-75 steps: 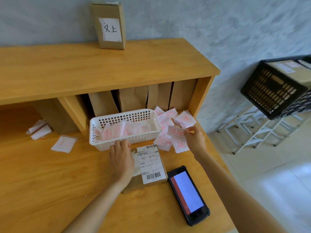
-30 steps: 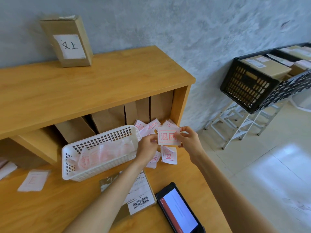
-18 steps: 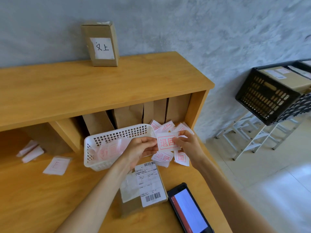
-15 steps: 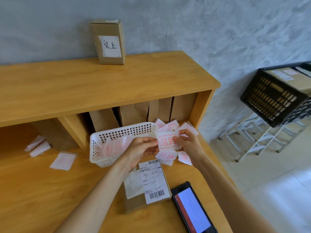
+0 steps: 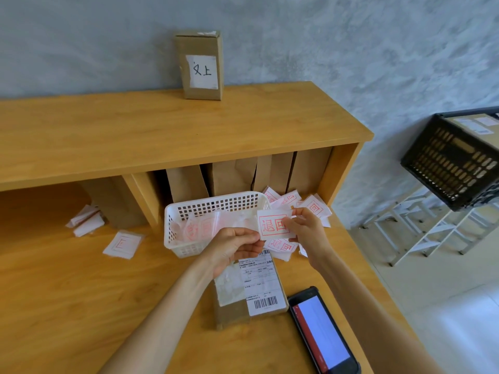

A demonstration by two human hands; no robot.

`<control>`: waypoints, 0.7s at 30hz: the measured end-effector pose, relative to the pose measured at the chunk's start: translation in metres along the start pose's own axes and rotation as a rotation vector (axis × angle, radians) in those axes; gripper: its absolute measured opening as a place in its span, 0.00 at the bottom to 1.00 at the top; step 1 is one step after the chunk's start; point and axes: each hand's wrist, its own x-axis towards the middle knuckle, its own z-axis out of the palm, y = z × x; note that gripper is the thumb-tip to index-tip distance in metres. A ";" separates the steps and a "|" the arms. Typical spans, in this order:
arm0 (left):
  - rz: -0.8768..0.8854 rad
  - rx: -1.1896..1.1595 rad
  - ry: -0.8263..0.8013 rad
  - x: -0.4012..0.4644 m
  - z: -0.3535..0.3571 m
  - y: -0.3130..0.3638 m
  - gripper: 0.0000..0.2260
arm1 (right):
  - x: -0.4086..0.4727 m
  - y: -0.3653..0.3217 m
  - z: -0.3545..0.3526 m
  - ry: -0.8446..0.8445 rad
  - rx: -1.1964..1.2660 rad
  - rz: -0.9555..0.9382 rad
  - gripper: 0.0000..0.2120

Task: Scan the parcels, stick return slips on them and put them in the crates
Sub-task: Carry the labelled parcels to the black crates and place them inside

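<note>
Paper slip (image 5: 273, 225), wooden desk (image 5: 67, 306)

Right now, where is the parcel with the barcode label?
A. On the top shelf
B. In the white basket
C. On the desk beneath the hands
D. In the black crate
C: the parcel lies flat on the desk, beneath both hands holding a return slip.

I see a wooden desk (image 5: 81, 306) with a raised shelf (image 5: 162, 130). On that shelf, against the grey wall (image 5: 351, 36), stands a small cardboard box (image 5: 199, 64) with a handwritten label.
</note>
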 end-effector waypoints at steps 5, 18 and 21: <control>0.000 -0.004 0.004 -0.004 0.002 -0.004 0.05 | -0.005 0.001 0.003 0.011 0.019 0.008 0.03; 0.088 0.067 0.096 -0.007 -0.003 -0.005 0.03 | -0.018 0.005 0.011 0.107 -0.441 -0.180 0.17; 0.142 0.161 0.148 -0.006 -0.006 -0.003 0.05 | -0.023 0.003 0.015 -0.047 -0.532 -0.265 0.08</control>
